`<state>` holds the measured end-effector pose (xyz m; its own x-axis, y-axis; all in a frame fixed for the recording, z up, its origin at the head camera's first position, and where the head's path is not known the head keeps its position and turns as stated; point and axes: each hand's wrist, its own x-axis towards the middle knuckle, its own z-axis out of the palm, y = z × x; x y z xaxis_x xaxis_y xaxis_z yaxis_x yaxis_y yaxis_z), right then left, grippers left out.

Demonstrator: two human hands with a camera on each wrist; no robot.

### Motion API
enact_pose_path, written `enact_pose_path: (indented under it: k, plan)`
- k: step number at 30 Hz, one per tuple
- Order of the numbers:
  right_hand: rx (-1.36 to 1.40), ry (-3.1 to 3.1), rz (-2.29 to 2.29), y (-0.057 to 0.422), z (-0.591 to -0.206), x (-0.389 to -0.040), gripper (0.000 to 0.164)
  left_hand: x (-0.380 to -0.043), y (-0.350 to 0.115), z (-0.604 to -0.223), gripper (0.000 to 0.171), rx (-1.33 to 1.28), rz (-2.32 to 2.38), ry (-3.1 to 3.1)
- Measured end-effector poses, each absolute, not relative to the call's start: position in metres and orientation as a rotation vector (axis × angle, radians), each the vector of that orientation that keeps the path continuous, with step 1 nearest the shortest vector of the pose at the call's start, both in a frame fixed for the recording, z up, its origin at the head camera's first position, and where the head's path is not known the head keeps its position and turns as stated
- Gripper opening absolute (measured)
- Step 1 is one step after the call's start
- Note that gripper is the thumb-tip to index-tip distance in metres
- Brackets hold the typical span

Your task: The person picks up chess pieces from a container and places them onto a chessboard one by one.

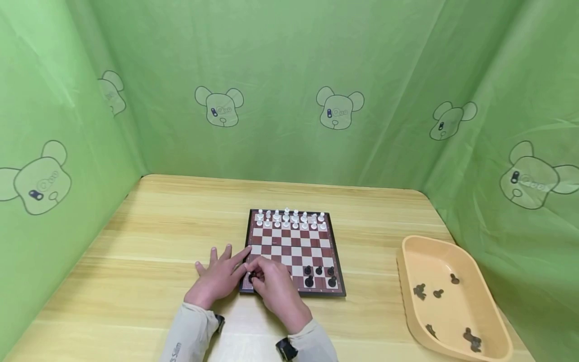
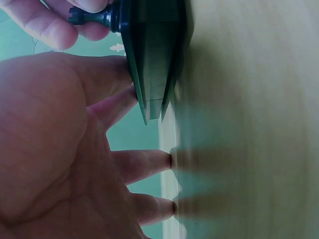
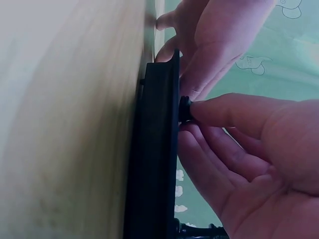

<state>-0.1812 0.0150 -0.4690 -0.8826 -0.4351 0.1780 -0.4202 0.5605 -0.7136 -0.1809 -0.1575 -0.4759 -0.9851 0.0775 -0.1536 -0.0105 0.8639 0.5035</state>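
Note:
A checkered chessboard [image 1: 296, 255] lies on the table, with white chess pieces [image 1: 286, 218] in two rows along its far side. At the near left corner, my right hand [image 1: 280, 291] pinches a black rook [image 2: 102, 17] between thumb and fingers; its base meets the board in the left wrist view. My left hand [image 1: 217, 280] has its fingers spread. Its thumb and index finger touch the board's left edge, while other fingertips rest on the table. Several black pieces [image 1: 309, 281] stand at the near right of the board. The right hand hides some near squares.
An orange plastic tray [image 1: 404, 296] stands on the right of the table with several dark chess pieces [image 1: 438, 293] lying in it. Green curtains [image 1: 280, 151] with bear-head drawings enclose the wooden table [image 1: 181, 216] at the back and both sides.

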Motion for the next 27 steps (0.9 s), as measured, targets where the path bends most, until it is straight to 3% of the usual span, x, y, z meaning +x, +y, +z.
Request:
enact_pose_path:
  k: [27]
  plan:
    - [-0.716,2.785,-1.167,0.0133,-0.4734,-0.1821,0.023,-0.181,-0.1566,-0.4759,0.051,0.051,0.762,2.865]
